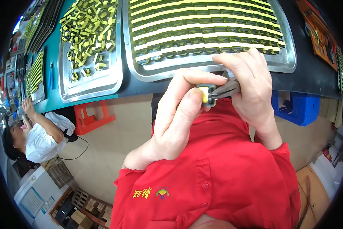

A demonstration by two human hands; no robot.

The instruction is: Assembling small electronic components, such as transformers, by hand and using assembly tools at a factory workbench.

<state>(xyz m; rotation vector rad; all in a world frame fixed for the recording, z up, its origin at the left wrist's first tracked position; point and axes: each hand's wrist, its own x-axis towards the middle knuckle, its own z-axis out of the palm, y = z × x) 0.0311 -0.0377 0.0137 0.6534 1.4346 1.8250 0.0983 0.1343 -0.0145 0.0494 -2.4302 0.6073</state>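
Between the thumb and fingers of my left hand (173, 118) is a small transformer (205, 92) with yellow tape, a dark body and thin metal pins pointing right. My right hand (251, 82) is closed around a pair of pliers (228, 90), whose grey jaws are at the pins; whether they grip one I cannot tell. The handles are mostly hidden by my right hand. Just beyond my hands, a large metal tray (152, 77) carries many similar transformers in neat rows.
A second metal tray (89, 88) at the left has loose transformers heaped in it. Farther left lies a blue-handled tool (51, 76). A co-worker in white (45, 135) sits there. A red stool (93, 118) and a blue stool (296, 108) stand below the table edge.
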